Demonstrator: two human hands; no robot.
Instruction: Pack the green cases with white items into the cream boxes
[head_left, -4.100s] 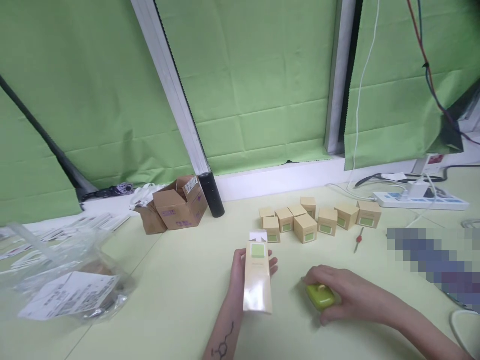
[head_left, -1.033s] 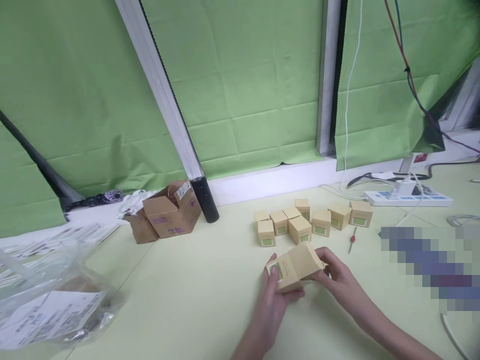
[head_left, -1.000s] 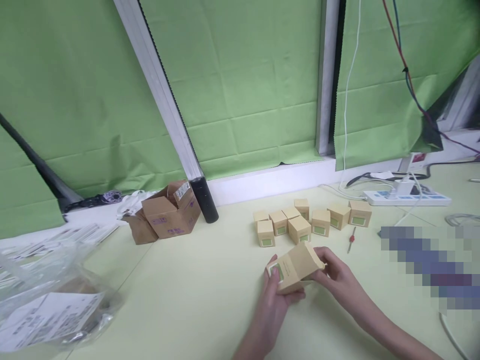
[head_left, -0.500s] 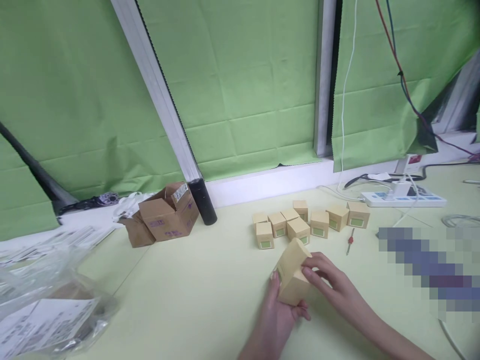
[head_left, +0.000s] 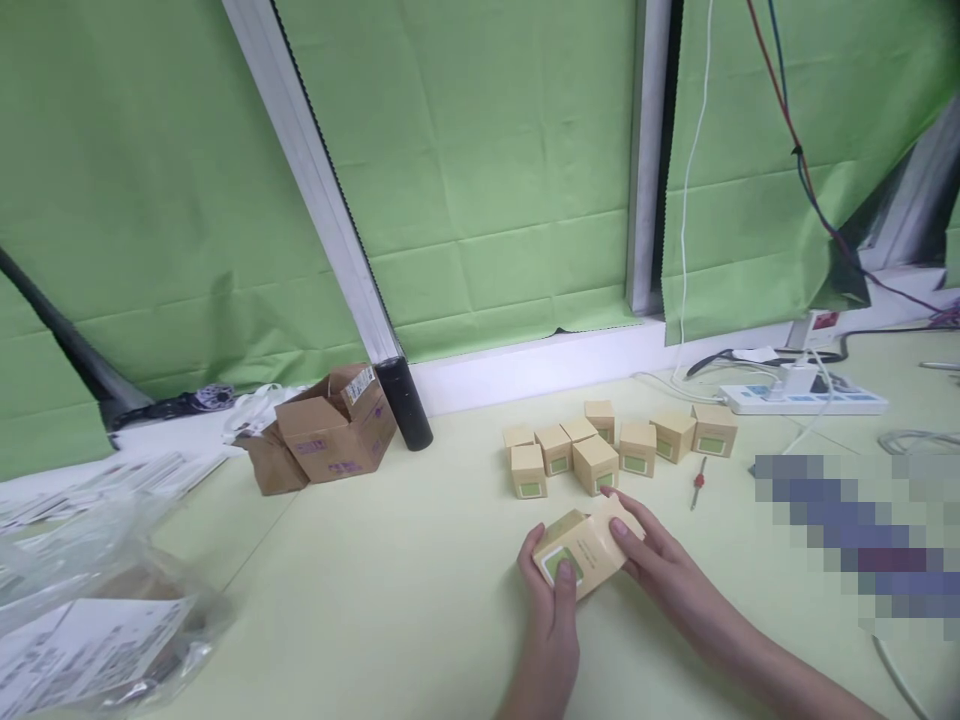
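A small tan cardboard box (head_left: pixel 596 568) with a green label is held tilted above the table between both hands. My left hand (head_left: pixel 551 600) grips its left end, thumb pressed on the label and fingers behind. My right hand (head_left: pixel 656 555) is closed on the right end, where a flap stands out from the box; its thumb lies on the near side of that flap. What the box contains cannot be seen. Just beyond the hands, several similar tan boxes (head_left: pixel 597 462) stand grouped on the table.
Right of the boxes lies a thin tool with a red middle (head_left: pixel 699 480). A white power strip (head_left: pixel 847 402) with cables sits behind it. To the left are a black cylinder (head_left: pixel 405 405), an open brown carton (head_left: pixel 334 440) and a clear plastic bag (head_left: pixel 202 610).
Both hands have turned the box so its green label faces me and its flap end points right. My left thumb has moved onto the label.
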